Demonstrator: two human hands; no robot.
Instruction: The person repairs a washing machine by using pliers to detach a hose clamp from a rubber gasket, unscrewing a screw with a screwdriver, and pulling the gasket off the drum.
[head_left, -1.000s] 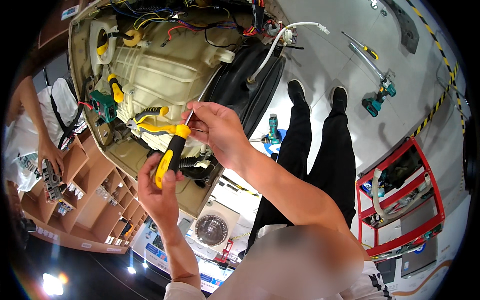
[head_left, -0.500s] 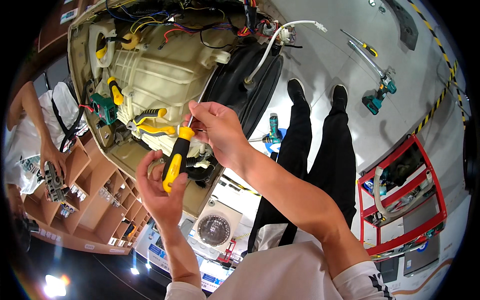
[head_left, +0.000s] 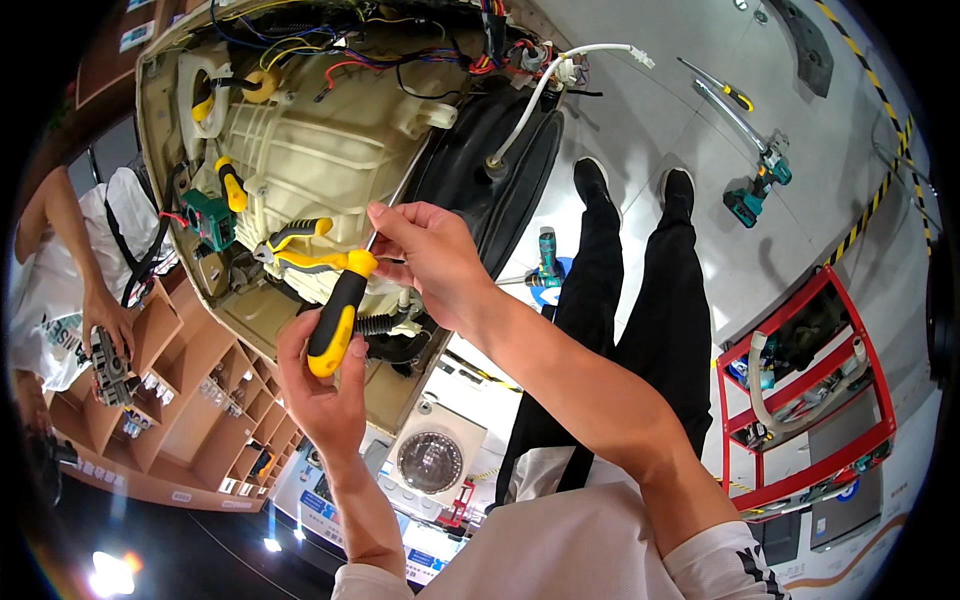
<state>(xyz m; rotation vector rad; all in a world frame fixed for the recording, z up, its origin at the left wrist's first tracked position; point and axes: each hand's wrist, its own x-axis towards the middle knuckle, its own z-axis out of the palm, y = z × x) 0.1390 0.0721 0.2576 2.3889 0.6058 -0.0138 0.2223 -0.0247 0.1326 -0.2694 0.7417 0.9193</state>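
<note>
Gripping: left hand (head_left: pixel 320 385) closed round screwdriver (head_left: pixel 338 308), yellow-black handle, held upright below the opened appliance (head_left: pixel 310 150).
Right hand: right hand (head_left: pixel 430 260) pinches the screwdriver's metal shaft at the top, forearm from lower right.
Labels: yellow-black hazard tape (head_left: pixel 880 200) along floor, right.
Room: red rack (head_left: pixel 800 400) right; wooden shelves (head_left: pixel 190 400) left.

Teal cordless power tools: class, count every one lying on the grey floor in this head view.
2. One teal cordless drill lies on the grey floor at upper right; a second teal power tool lies beside the standing person's black trouser leg. Others may be hidden.
</note>
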